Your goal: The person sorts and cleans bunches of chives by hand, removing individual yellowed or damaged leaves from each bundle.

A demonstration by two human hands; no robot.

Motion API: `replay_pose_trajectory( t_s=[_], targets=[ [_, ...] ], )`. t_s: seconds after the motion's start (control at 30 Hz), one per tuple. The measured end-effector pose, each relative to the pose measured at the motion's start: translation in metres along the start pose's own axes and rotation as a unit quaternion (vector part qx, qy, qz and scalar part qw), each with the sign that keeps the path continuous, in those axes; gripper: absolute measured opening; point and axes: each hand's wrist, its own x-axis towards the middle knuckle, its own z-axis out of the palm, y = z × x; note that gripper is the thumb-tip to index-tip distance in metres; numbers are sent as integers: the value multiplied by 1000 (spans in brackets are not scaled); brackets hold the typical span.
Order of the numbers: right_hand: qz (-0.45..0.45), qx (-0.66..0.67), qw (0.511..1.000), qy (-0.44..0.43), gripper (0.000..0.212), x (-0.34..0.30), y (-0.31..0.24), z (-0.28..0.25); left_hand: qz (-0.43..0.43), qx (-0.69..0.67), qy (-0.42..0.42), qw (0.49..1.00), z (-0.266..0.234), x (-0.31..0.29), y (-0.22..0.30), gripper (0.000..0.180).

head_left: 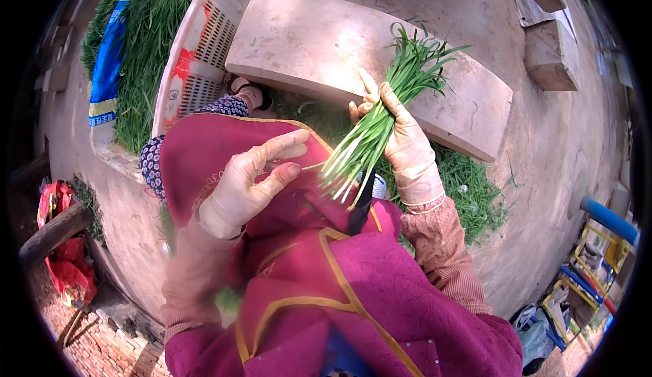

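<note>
My right hand (409,139), in a thin pale glove, grips a bunch of garlic chives (380,129) around its middle. The leafy green tops point up and away, and the pale cut ends slant down to the left. My left hand (251,180), also gloved, is held left of those ends, over my maroon apron (204,146). Its thumb and fingers are apart. One thin stalk sticks out of the bunch toward the left thumb tip; whether it touches the thumb, I cannot tell.
A pale stone slab bench (305,34) stands just ahead. On the left, a white plastic crate (197,65) holds a heap of chives (153,58) beside a blue sack (109,58). Loose green leaves (472,190) lie on the ground at right. A stone block (550,54) stands far right.
</note>
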Motion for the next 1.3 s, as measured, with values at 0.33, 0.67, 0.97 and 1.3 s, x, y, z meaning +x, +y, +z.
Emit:
replay_pose_trajectory(
  t_s=[0.33, 0.67, 0.97, 1.3],
  targets=[
    [43, -54, 995, -65, 57, 0, 19, 15, 18, -240, -125, 963, 17, 51, -28, 92],
    [-3, -251, 968, -23, 60, -7, 25, 37, -196, -314, -161, 915, 35, 59, -12, 30],
    [-2, -144, 983, -114, 61, -15, 64, 22, 39, 681, 127, 720, -8, 76, 23, 85],
    [-46, 28, 998, -43, 54, 8, 78, 20, 99, 424, 30, 899, 19, 21, 11, 117]
  ],
)
